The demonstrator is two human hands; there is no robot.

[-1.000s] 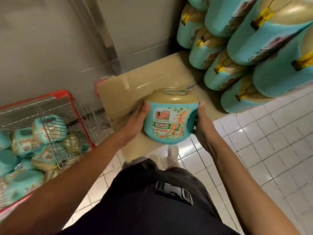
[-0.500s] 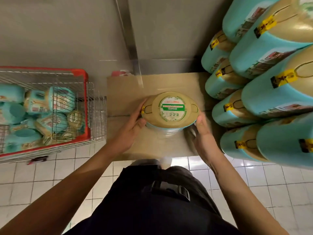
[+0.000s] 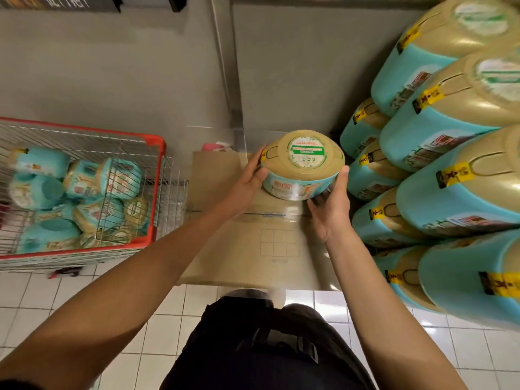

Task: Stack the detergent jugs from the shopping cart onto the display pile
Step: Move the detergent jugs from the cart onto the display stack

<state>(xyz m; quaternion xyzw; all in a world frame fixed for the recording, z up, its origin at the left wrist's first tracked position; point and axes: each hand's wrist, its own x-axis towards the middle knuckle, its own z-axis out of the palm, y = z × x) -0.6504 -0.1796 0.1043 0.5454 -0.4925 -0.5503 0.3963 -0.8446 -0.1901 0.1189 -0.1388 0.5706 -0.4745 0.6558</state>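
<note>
Jug (image 3: 302, 164) gripped between left hand (image 3: 247, 184) and right hand (image 3: 330, 209), beside display pile (image 3: 450, 153)

Your base at 12 o'clock: a flat cardboard sheet (image 3: 239, 257), laid where the white tile floor (image 3: 42, 299) ends. The jug pile (image 3: 450, 201) stands along its 3 o'clock side. One jug (image 3: 304, 161) is at the far end; contact w/ the cardboard unclear. Small pink item (image 3: 215, 146) at its 11 o'clock edge. The cart (image 3: 156, 187) stands on the tiles at 9 o'clock.
</note>
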